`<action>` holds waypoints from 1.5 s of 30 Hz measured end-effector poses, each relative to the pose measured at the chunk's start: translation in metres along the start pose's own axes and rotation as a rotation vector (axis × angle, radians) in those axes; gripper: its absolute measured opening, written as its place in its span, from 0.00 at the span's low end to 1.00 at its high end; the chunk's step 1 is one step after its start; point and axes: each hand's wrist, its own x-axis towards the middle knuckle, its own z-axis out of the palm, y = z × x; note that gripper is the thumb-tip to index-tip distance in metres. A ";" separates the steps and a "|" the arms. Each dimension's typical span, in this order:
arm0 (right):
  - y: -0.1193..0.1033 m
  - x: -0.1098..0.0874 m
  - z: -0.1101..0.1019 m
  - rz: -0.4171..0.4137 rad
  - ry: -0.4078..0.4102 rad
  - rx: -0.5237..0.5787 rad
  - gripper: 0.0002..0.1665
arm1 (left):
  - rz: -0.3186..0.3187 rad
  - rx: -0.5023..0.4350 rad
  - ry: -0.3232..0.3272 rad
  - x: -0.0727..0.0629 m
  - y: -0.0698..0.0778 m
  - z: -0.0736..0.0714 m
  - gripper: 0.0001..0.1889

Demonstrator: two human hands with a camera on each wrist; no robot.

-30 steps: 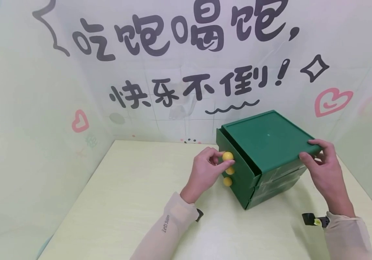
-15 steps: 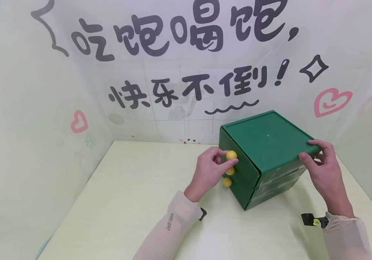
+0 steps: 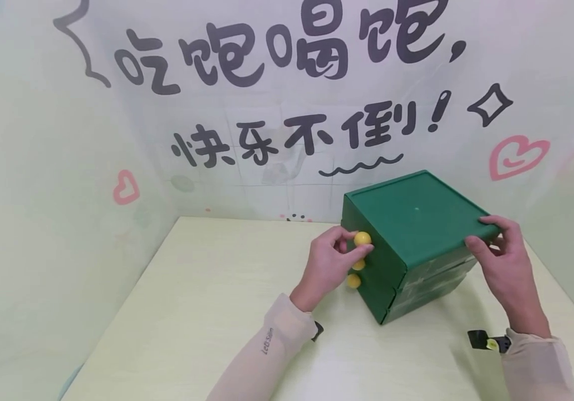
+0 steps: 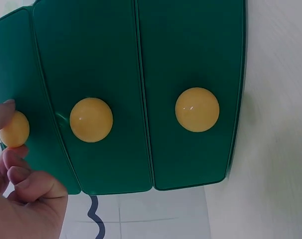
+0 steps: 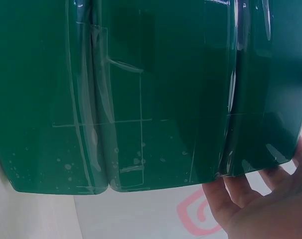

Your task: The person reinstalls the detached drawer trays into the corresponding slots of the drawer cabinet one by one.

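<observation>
A green drawer cabinet [image 3: 417, 217] with three drawers stands on the table, its front turned to the left. Thumb and fingertips of my left hand [image 3: 328, 262] pinch the round yellow top knob [image 3: 362, 238], and that top drawer lies flush with the cabinet front. In the left wrist view the middle knob [image 4: 91, 119] and bottom knob [image 4: 197, 109] show untouched. My right hand [image 3: 513, 273] grips the cabinet's rear right corner, thumb on the near top edge. The right wrist view has its fingers [image 5: 235, 194] hooked at the rear edge, partly hidden behind it.
The pale wooden table [image 3: 191, 301] extends left and in front of the cabinet. A printed white backdrop [image 3: 246, 195] with dark lettering and pink hearts rises behind it. Clear tape [image 5: 126, 124] runs across the cabinet's side seams.
The top drawer, slightly out a second ago, has slid in to the right with my left hand on its knob. My right hand keeps its hold, and the cabinet stays put.
</observation>
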 end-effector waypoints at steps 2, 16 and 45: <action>0.000 -0.001 0.000 -0.003 0.002 -0.007 0.32 | -0.003 0.001 0.000 0.000 0.001 0.001 0.15; 0.000 -0.001 0.002 -0.037 0.012 0.018 0.32 | -0.021 0.051 0.023 0.002 0.005 0.005 0.16; -0.012 0.009 -0.017 -0.045 -0.071 -0.200 0.32 | 0.023 0.359 -0.142 0.017 0.026 -0.027 0.24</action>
